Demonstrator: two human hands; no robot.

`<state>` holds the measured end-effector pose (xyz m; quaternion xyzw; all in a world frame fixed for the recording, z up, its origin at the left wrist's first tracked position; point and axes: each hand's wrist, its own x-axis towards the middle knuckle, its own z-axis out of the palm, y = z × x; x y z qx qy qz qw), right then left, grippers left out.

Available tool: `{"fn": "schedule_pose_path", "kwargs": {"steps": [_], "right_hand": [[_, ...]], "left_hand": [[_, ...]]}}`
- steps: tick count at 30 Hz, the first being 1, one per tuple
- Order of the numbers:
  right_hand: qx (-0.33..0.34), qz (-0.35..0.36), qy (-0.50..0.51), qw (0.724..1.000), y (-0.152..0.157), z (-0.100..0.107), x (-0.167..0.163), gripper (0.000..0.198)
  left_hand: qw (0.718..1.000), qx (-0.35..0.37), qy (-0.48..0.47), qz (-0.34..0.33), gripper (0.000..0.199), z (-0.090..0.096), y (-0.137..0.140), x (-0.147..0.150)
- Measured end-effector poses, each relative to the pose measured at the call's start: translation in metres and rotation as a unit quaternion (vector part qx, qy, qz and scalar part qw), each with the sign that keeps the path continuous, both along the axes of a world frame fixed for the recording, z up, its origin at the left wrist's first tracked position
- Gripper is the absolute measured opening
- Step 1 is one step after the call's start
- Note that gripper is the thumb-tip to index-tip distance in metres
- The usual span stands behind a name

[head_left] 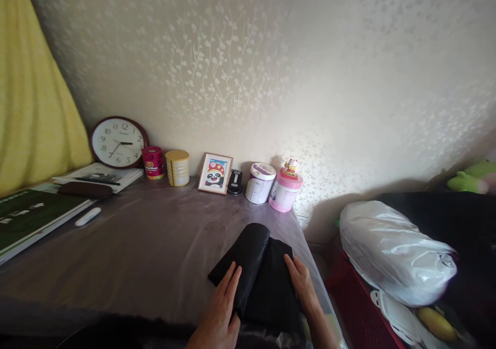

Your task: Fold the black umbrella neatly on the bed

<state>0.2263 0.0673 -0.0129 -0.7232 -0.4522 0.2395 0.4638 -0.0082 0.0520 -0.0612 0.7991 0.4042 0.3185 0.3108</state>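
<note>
A black, thin, folded piece that looks like cloth or a plastic bag (273, 287) lies at the right front of the table. Its left part is folded into a raised, rounded flap. My left hand (220, 305) rests on that flap, fingers stretched out together along it, with the thumb by its near end. On the right edge of the black piece lies my right hand (301, 284), fingers extended and pressing lightly on the material. Whether anything is inside the folds is hidden.
Along the wall stand a clock (119, 142), a magenta tin (153, 163), a yellow tin (177, 168), a panda picture (215, 173), a white tub (261, 183) and a pink tub (285, 191). Left is a green book (34, 217). Beyond the table's right edge sits a white plastic bag (391, 251).
</note>
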Motion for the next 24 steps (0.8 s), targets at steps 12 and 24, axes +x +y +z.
{"fn": "schedule_pose_path", "kwargs": {"steps": [12,24], "right_hand": [[0.084,0.073,0.097,0.989,0.028,0.052,-0.055,0.039],[0.01,0.098,-0.008,0.995,0.085,0.007,-0.074,0.036]], "left_hand": [[0.999,-0.002,0.044,0.009,0.094,0.009,-0.005,-0.002],[0.993,0.042,0.104,0.035,0.076,0.022,0.0,-0.009]]}}
